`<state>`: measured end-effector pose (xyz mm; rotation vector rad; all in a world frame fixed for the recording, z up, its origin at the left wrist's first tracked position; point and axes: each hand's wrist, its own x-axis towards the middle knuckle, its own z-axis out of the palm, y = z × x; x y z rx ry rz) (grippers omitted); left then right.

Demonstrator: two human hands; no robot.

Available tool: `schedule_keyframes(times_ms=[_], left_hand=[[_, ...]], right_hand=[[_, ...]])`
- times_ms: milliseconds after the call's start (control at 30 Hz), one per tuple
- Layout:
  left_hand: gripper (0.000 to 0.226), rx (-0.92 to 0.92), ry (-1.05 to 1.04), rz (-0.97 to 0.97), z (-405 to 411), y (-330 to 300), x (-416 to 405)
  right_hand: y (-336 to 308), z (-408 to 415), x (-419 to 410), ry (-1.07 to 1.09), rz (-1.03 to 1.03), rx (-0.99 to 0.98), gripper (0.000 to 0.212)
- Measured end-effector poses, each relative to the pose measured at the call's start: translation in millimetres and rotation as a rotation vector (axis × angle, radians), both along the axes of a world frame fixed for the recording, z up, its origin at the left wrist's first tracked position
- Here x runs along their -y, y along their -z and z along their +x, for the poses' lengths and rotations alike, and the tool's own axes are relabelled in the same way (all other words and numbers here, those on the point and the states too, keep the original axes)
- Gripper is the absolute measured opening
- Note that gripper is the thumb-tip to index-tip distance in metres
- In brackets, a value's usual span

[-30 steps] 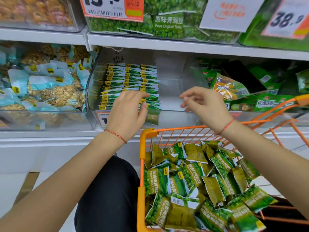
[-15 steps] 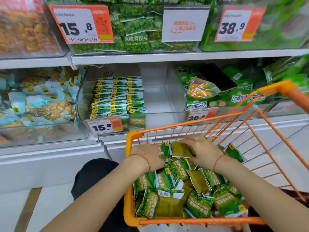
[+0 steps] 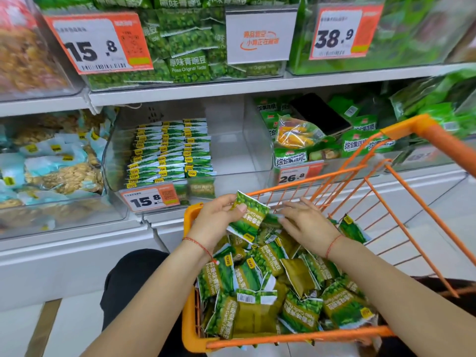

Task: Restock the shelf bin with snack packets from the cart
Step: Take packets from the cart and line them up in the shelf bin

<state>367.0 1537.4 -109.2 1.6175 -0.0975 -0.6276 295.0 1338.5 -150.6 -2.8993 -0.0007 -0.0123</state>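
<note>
Since half second ago, left hand lifted green pea packet clear of pile, pinching it; I see right hand fingers flat, touching its 3 o'clock edge. Orange cart holds remaining packets. Shelf bin at 11 o'clock, half-filled.

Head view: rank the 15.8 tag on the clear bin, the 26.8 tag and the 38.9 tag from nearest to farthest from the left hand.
From the left hand:
1. 15.8 tag, just above-left on the clear bin.
2. 26.8 tag, up and right, next bin.
3. 38.9 tag, top shelf, far right.
</note>
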Motion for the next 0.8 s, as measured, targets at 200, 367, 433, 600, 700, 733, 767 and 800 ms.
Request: schedule_keyframes(times_ms=[200,367,433,600,700,733,767,800], left_hand=[[0.019,-0.147,-0.051,-0.294,-1.8,7.3,-2.9],[0.070,-0.187,0.053,-0.328,-3.5,7.7,-5.0],[0.068,-0.069,0.097,-0.217,-3.1,13.0,-4.7],[0.047,0.104,0.117,-0.084,-3.3,17.7,-2.3],[0.026,0.054,0.137,-0.246,-5.7,11.6,-2.2],[0.023,0.045,0.148,-0.262,-6.4,11.2,-2.3],[0.021,0.025,0.162,-0.268,-7.4,10.5,-2.1],[0.020,0.009,0.176,-0.265,-8.0,10.4,-1.4]], right_hand=[[-20.7,-3.2,-6.0,0.330,0.857,0.056,0.032],[-29.2,0.8,-11.8,0.604,1.160,-0.051,0.023],[-27.9,3.2,-10.6,0.642,1.280,-0.046,0.033],[-24.7,1.2,-5.9,0.595,1.338,-0.103,0.043],[-22.6,-1.8,-7.9,0.465,1.297,-0.137,0.013],[-22.8,-2.3,-9.2,0.463,1.321,-0.140,0.012],[-22.2,-2.0,-10.4,0.475,1.352,-0.149,0.013],[-21.9,-1.8,-11.8,0.479,1.382,-0.163,0.017]])
